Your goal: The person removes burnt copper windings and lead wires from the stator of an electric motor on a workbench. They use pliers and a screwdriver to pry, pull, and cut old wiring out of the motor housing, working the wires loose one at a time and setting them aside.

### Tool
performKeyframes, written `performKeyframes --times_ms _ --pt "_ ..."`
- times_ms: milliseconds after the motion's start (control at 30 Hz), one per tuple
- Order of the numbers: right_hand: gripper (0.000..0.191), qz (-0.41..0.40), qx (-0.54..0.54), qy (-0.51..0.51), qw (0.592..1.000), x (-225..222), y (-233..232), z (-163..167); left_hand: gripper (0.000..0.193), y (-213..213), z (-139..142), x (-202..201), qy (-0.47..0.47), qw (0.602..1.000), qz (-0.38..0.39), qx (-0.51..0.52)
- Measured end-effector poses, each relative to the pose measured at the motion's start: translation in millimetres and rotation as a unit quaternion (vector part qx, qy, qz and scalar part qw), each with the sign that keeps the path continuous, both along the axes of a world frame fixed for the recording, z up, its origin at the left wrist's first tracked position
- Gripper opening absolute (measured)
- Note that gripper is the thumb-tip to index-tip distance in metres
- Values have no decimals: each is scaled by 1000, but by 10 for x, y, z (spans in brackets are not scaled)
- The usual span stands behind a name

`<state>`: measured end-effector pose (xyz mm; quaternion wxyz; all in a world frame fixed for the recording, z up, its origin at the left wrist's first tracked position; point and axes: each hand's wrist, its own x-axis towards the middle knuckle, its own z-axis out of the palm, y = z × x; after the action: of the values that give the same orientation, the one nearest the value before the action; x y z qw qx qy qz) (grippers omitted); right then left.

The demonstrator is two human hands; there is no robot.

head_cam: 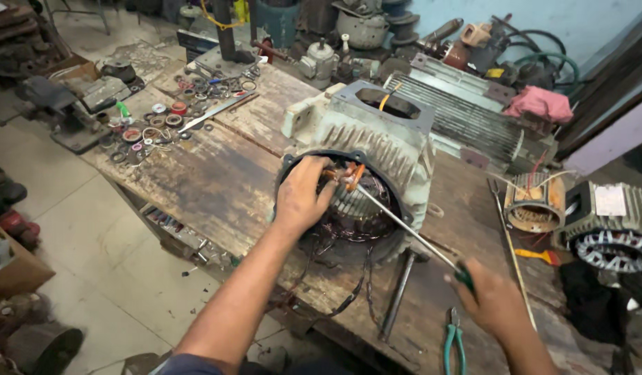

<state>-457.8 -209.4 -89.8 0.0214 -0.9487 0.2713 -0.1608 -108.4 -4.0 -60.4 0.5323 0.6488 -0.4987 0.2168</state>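
Head view: your left hand (301, 194) curls its fingers on the motor housing (376, 149) rim; your right hand (496, 300) grips a long screwdriver (404, 229), fingers clamped around its handle.

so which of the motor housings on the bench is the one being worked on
The big grey finned motor housing mid-bench: the left hand reaches into its open end. The smaller finned motor at right sits untouched.

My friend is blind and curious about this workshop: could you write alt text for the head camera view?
A person's left hand reaches into the open end of a grey electric motor housing on a worn wooden workbench, while the right hand holds a long thin tool pointed at the copper windings. Green-handled pliers lie nearby.
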Motion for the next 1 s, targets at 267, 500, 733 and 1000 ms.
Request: performKeyframes --times_ms 267,500,733,1000 --pt "31 -9 -13 27 999 281 31 283 39 56 73 -153 31 999 4 -15" --pt "31 46 -110 -56 991 463 -189 68 32 199 140 -424 96 995 -26 -16" --pt "34 98 -107 -88 986 496 -461 -408 23 64 57 -641 73 996 2 -51" --pt "36 132 -122 -96 979 563 -618 -529 27 147 -59 -591 24 998 -40 -32"
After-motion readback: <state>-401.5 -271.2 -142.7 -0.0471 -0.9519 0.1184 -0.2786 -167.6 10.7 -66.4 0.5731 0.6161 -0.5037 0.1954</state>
